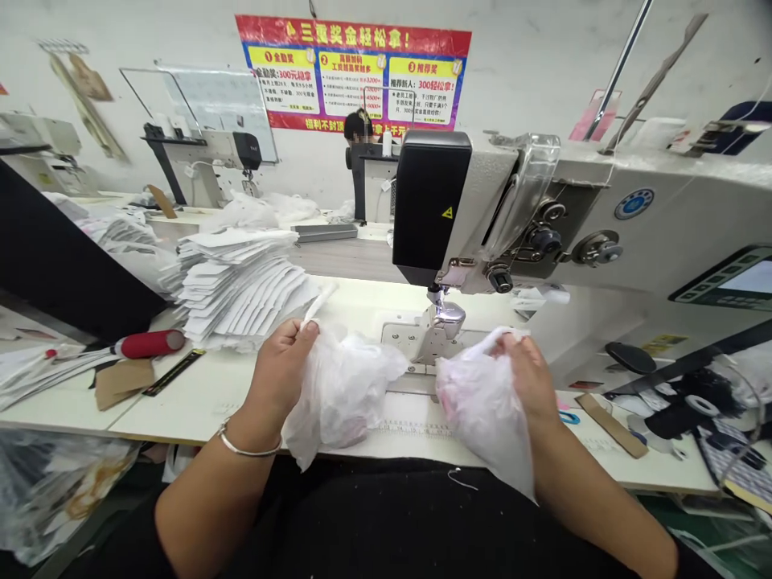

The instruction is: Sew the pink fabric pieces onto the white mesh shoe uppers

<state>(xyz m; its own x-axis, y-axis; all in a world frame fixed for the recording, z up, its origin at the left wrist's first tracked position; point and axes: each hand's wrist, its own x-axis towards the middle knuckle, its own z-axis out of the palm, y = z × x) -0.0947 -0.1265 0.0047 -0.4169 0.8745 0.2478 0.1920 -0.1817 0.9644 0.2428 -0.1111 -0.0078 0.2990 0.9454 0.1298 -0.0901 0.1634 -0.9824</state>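
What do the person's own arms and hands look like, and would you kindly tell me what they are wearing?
The left hand and the right hand are bare, without gloves, and no sleeves cover the forearms. A thin silver bangle circles the left wrist, and the right wrist shows no jewellery. A black top shows below the arms.

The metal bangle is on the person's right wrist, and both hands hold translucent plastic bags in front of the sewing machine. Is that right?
Not quite: the metal bangle is on the left wrist, not the right, as the head view shows. The rest stands: the left hand holds one translucent plastic bag and the right hand another, in front of the sewing machine.
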